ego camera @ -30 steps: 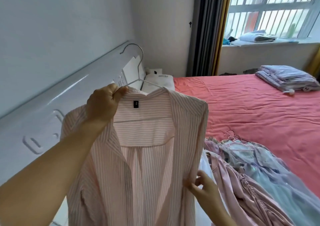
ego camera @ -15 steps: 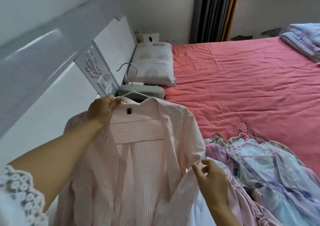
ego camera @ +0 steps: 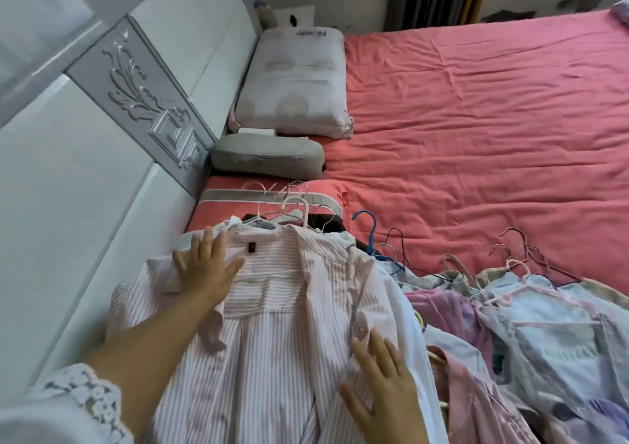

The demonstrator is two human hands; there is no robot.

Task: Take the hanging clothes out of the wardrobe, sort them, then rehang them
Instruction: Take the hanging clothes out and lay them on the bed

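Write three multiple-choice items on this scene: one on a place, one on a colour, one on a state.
1. Where does the striped shirt lie?
A. on a pile of clothes on the bed
B. on the floor
C. in the wardrobe

2. What colour is the bedsheet?
A. blue
B. coral red
C. green

3. How is the left hand?
A. fist round a hanger
B. flat on the shirt
C. off the shirt

Key: 1 A, hangers and clothes show beneath it; 2 B, the sheet is coral red; 3 B, its fingers are spread by the collar.
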